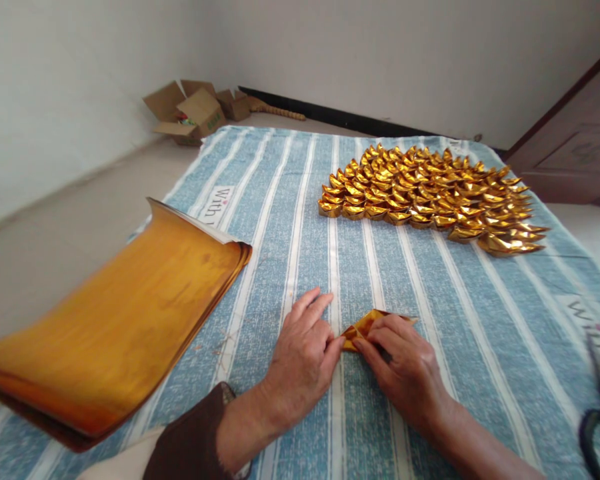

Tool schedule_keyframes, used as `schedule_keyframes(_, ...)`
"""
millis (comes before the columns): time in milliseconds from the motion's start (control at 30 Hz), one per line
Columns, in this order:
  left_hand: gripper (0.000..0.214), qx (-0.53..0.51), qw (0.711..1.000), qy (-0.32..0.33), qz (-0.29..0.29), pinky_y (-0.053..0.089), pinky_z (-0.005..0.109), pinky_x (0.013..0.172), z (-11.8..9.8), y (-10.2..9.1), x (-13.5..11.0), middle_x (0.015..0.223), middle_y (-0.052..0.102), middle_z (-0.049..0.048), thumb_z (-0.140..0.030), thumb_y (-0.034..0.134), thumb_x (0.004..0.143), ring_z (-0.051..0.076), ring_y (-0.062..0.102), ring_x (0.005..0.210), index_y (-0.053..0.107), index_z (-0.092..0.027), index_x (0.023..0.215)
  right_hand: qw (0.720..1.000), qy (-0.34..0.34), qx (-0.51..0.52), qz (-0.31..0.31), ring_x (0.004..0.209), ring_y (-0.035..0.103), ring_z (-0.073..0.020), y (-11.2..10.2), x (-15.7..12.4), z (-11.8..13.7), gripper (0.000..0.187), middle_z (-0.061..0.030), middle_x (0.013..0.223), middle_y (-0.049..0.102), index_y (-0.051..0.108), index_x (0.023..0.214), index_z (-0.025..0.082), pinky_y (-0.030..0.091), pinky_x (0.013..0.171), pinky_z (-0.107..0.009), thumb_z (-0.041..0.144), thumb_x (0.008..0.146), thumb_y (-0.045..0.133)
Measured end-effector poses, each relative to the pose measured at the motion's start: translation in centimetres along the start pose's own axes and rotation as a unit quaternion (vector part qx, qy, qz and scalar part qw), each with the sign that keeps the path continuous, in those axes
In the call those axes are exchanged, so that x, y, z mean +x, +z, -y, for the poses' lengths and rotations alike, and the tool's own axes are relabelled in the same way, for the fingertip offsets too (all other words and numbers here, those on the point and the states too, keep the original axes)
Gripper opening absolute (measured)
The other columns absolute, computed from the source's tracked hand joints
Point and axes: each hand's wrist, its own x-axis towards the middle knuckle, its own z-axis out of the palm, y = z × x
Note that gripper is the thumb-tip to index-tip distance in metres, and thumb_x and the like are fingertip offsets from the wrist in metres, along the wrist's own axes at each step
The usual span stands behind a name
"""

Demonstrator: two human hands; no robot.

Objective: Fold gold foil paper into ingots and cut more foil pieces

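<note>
A small piece of folded gold foil paper (367,323) lies low over the striped cloth between my two hands. My left hand (303,350) pinches its left corner between thumb and forefinger, the other fingers stretched out. From the right, my right hand (410,360) is closed on the paper, thumb at the near edge and fingers over the top, hiding part of it. To the left lies a stack of large gold paper sheets (130,313), curled up at its ends. Beyond my hands, at the back right, many gold paper ingots (425,190) stand packed in rows.
A blue and white striped cloth (290,267) covers the table. Dark-handled scissors (593,427) are partly in view at the right edge. Open cardboard boxes (200,113) sit on the floor behind the far left corner, and a brown wooden door or panel (575,140) is at the right.
</note>
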Motion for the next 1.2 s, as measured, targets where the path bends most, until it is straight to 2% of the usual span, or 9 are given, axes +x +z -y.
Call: schedule_keyframes(1200, 0.020, 0.024, 1.000, 0.011, -0.014, 0.043, 0.057, 0.099, 0.12, 0.44, 0.20, 0.122, 0.059, 0.0220, -0.009, 0.056, 0.082, 0.036, 0.048, 0.123, 0.051, -0.015, 0.063, 0.999, -0.030, -0.028, -0.012, 0.069, 0.056, -0.0151, 0.28, -0.02, -0.11, 0.026, -0.0034, 0.067, 0.060, 0.061, 0.066, 0.015, 0.045, 0.068, -0.030, 0.017, 0.091, 0.053)
